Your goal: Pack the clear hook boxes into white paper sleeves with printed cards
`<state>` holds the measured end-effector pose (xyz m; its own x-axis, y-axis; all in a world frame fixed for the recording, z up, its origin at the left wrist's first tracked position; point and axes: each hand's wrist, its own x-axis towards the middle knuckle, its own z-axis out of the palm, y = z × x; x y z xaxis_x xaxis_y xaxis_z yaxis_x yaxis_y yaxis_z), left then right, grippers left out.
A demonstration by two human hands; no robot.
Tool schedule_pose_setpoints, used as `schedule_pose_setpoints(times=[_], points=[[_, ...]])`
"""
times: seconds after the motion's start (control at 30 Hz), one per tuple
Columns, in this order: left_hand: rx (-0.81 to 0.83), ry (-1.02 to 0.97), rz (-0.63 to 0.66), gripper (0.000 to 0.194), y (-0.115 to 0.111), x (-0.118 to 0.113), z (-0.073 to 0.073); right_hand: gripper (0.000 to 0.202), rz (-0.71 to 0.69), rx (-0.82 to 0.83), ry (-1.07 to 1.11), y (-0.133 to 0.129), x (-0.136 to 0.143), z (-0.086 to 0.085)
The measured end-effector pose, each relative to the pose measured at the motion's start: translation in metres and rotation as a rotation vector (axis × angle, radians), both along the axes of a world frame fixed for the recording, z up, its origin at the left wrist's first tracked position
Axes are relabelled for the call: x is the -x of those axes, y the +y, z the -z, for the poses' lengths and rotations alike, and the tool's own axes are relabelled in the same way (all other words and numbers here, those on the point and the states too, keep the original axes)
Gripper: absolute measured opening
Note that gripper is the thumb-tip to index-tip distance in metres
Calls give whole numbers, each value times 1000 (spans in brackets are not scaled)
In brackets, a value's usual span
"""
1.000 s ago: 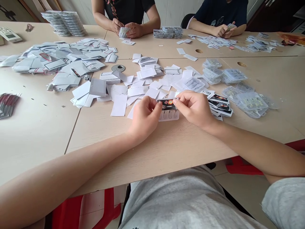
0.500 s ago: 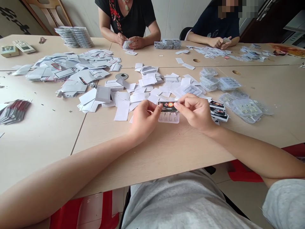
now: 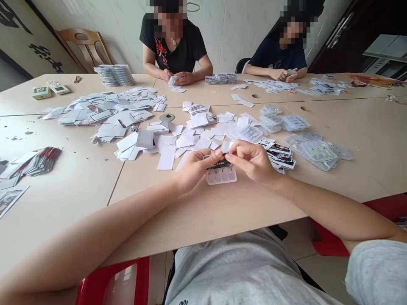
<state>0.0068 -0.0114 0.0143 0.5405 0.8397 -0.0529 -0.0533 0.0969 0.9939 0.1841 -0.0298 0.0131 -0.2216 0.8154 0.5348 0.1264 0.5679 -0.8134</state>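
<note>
Clear box (image 3: 221, 176) between my two grips, its long axis running roughly from 9 o'clock to 3.
My left grip (image 3: 195, 169) is closed narrow, thumb over the box's far left corner; my right grip (image 3: 253, 163) pinches near the far right corner, fingertips partly hidden. The box lies between 3 and 4 o'clock from my left, about 8 from my right, and neither is clearly nearer. A black card (image 3: 218, 164) covers its 12 o'clock side; printed cards (image 3: 281, 156) lie on the tabletop (image 3: 197, 216) near 3 o'clock from my right.
</note>
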Motion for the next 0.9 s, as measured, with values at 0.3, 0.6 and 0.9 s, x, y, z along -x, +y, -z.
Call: schedule_pose_setpoints(times=[0.3,0.6,0.9], points=[[-68,175,120,39,10,13,5,41,171,111,59,10,-9,4],[-66,127,111,38,14,13,10,37,-22,523,-149,11,-17,-5],[23,57,150,36,17,14,11,44,-81,615,-95,15,-23,-8]])
